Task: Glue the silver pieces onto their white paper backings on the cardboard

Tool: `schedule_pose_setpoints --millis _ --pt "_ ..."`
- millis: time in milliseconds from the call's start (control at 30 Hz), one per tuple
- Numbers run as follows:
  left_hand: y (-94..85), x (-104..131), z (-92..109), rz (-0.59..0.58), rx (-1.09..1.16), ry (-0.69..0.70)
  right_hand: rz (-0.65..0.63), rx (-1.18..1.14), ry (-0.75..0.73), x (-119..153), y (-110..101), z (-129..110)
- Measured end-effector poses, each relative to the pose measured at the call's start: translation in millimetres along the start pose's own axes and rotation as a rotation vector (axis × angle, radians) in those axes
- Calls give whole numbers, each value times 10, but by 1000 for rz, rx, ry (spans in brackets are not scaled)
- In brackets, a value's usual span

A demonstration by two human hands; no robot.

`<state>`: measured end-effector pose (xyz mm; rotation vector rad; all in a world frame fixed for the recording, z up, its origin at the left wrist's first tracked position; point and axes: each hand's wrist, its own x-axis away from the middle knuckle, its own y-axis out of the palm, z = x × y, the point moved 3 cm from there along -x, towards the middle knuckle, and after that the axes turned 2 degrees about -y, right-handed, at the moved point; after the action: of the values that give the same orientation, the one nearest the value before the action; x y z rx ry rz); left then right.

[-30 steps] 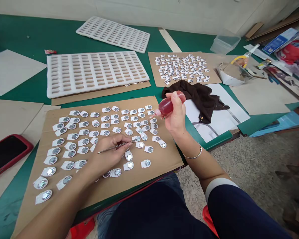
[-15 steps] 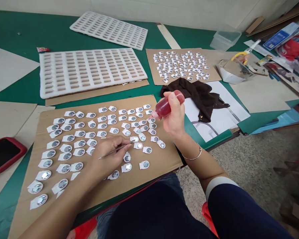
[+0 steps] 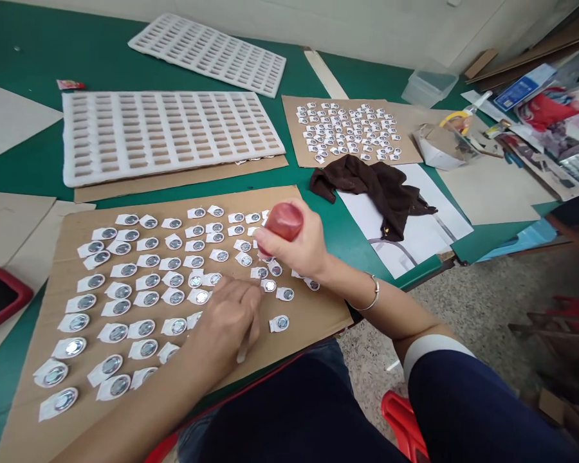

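My right hand is wrapped around a squeeze bottle of red liquid. The bottle is tipped nose-down over the cardboard sheet, and its tip is hidden. Lower and to the left, my left hand is closed on tweezers; only their rear end shows, pointing toward my body, while the points are out of sight. Loose rows of small white tabs with round, shiny silver pieces lie on the cardboard around both hands. A lone tab sits right of my left hand.
White slotted foam trays lie behind the cardboard. At the back right, another cardboard sheet carries many similar tabs. A brown cloth lies near my right hand. A red-cased phone is at far left.
My right hand has moved left and down with the bottle, which now tips more steeply. My left hand has turned, swinging the tweezers' rear end toward me. The view has shifted slightly.
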<state>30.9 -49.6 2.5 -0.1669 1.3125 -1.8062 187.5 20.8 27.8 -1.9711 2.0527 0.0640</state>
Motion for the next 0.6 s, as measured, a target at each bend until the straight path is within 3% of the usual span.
schedule_pose_setpoints --millis 200,600 --pt "69 5 153 94 -260 148 -57 193 -180 74 104 71" --pt "102 15 178 86 -324 139 -159 221 -188 79 153 209"
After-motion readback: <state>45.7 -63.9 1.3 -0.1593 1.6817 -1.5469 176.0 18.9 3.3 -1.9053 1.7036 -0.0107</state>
